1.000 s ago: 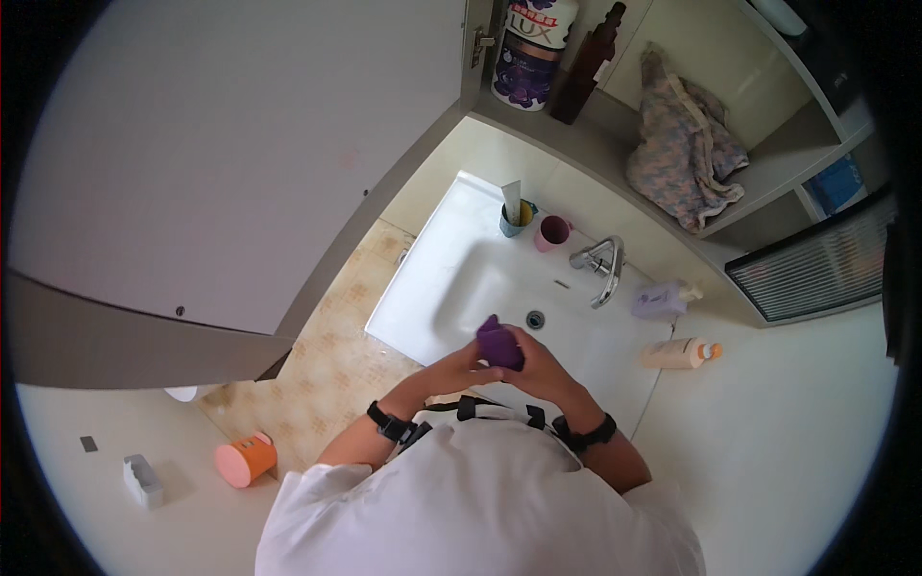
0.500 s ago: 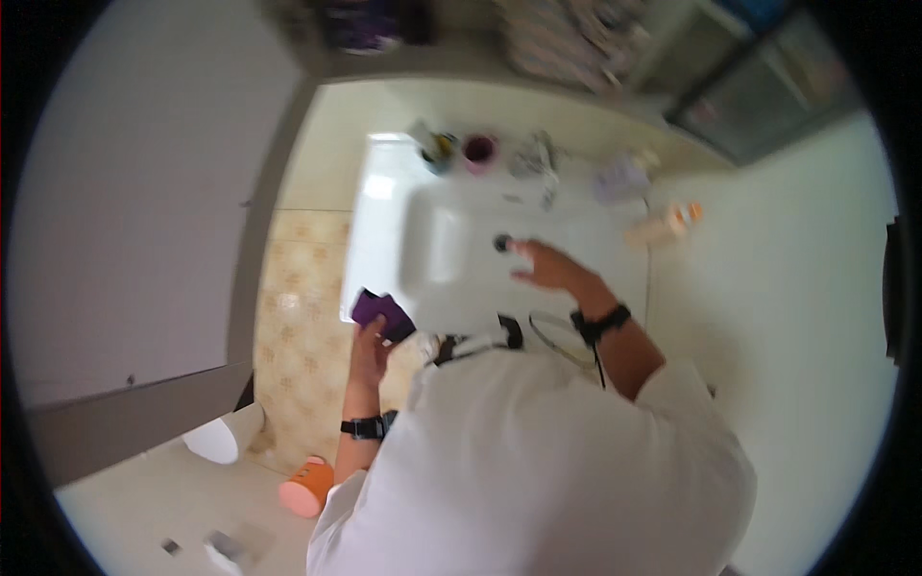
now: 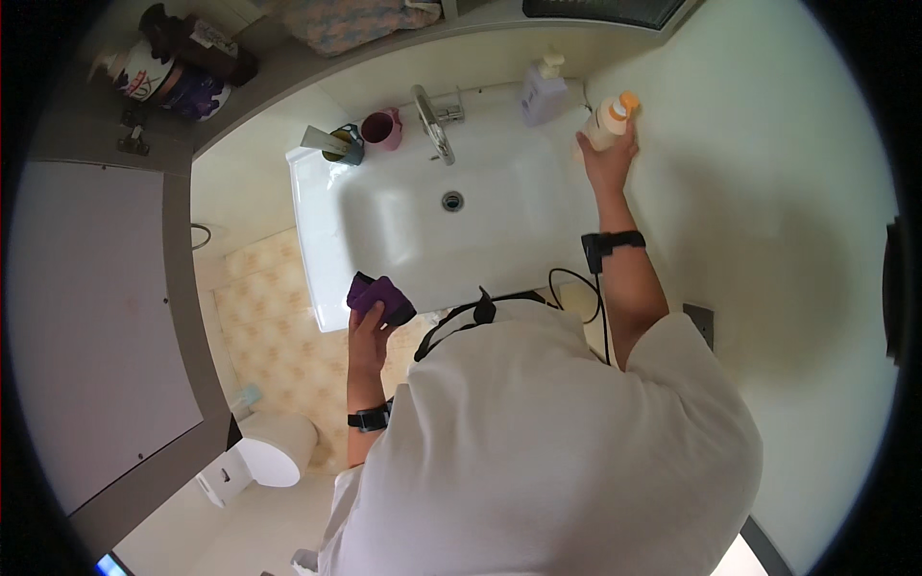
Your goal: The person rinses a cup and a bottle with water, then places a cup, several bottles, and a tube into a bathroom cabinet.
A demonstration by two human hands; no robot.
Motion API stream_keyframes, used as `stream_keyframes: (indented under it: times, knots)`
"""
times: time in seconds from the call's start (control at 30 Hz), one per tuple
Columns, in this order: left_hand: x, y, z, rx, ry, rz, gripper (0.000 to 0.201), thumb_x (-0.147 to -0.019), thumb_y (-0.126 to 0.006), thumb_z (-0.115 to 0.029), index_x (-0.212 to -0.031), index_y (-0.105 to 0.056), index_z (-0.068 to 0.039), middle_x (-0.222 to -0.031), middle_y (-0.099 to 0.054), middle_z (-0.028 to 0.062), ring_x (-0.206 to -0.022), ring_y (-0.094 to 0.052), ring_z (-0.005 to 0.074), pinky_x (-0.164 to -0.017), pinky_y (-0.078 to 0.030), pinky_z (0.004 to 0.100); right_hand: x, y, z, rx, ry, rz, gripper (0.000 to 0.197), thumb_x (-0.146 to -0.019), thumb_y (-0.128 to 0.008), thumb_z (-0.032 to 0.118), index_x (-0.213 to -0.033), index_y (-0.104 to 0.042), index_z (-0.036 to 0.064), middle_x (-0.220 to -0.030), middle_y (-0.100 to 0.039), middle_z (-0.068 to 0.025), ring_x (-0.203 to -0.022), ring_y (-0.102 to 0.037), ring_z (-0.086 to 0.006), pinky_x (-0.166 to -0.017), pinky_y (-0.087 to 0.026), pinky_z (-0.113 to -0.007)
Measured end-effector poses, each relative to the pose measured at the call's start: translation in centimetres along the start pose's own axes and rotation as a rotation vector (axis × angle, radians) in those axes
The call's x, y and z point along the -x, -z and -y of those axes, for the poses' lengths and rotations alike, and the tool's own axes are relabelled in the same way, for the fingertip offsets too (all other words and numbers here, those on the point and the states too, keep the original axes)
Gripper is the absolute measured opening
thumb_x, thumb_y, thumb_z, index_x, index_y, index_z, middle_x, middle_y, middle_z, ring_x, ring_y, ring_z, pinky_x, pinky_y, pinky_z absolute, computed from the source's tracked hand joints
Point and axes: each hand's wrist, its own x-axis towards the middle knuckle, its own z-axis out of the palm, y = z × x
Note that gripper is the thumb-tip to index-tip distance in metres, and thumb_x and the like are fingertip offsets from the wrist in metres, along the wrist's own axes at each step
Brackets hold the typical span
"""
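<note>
A folded purple cloth [image 3: 382, 300] with darker edges is held in my left hand [image 3: 368, 338], over the front left corner of the white sink [image 3: 317, 240]. At the sink's far right corner, my right hand [image 3: 608, 165] wraps round a pale bottle [image 3: 605, 123] with an orange cap. Thumb and fingers sit on opposite sides of it; its lower part is hidden by the hand. A lilac pump bottle [image 3: 543, 96] stands just left of it on the sink's back ledge.
Along the back ledge are a chrome faucet [image 3: 434, 125], a pink cup [image 3: 381, 130] and a teal cup [image 3: 348, 146] holding a tube. An open cabinet door [image 3: 106, 317] juts in at left; bottles [image 3: 182, 72] fill a shelf above. A toilet [image 3: 274, 451] stands lower left.
My right hand has moved from over the drain to the far right and taken hold of the orange-capped bottle. My left hand keeps the purple cloth. The view has shifted.
</note>
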Motion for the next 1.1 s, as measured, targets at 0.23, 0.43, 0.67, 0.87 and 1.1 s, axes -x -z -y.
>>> stream_keyframes:
  times: [0.23, 0.43, 0.67, 0.87, 1.1]
  knots:
    - [2.3, 0.3, 1.4, 0.014, -0.015, -0.105, 0.04, -0.089, -0.061, -0.01, -0.128, -0.05, -0.012, -0.118, -0.059, 0.0052, -0.107, -0.059, 0.0214, -0.085, -0.053, 0.0396, -2.8, -2.2, -0.5, 0.058, -0.14, -0.08, 0.081, -0.067, -0.084, 0.024, -0.129, -0.039, -0.0005, -0.128, -0.048, -0.0229, -0.124, -0.04, -0.0392, -0.101, -0.039, -0.045]
    - [3.7, 2.5, 1.8, 0.047, -0.054, -0.203, 0.039, -0.089, -0.06, -0.011, -0.127, -0.051, -0.012, -0.118, -0.06, 0.0056, -0.106, -0.06, 0.0216, -0.082, -0.054, 0.0394, -1.0, -3.0, 1.5, -0.357, -0.137, -0.005, 0.061, -0.069, -0.083, 0.021, -0.119, -0.053, 0.0017, -0.113, -0.063, -0.0157, -0.103, -0.061, -0.0283, -0.093, -0.046, -0.037]
    - [3.3, 4.4, 1.8, 0.05, 0.013, -0.267, 0.045, -0.086, -0.064, -0.015, -0.129, -0.049, -0.015, -0.114, -0.062, 0.0046, -0.102, -0.062, 0.0205, -0.076, -0.055, 0.0367, 2.1, 4.1, 10.1, -0.858, -0.062, 0.252, 0.057, -0.079, -0.072, -0.001, -0.128, -0.044, -0.0011, -0.117, -0.057, -0.0112, -0.102, -0.059, -0.019, -0.09, -0.05, -0.033]
    - [1.4, 5.6, 0.9, 0.04, 0.02, -0.111, 0.042, -0.086, -0.064, -0.017, -0.126, -0.051, -0.014, -0.113, -0.063, 0.0047, -0.101, -0.063, 0.0189, -0.076, -0.056, 0.0346, 2.3, 7.1, 24.8, -1.244, 0.126, 0.294, 0.047, -0.086, -0.066, 0.006, -0.127, -0.044, 0.0003, -0.113, -0.058, -0.0085, -0.1, -0.06, -0.0165, -0.088, -0.051, -0.031]
    - [2.0, 8.0, -1.0, 0.113, -0.036, -0.055, 0.043, -0.086, -0.064, -0.016, -0.127, -0.051, -0.014, -0.114, -0.062, 0.0057, -0.103, -0.063, 0.0203, -0.077, -0.056, 0.0367, 2.0, 0.5, 43.7, -1.216, 0.275, 0.399, 0.049, -0.083, -0.075, 0.019, -0.118, -0.046, 0.001, -0.111, -0.058, -0.0086, -0.099, -0.058, -0.0149, -0.086, -0.047, -0.03]
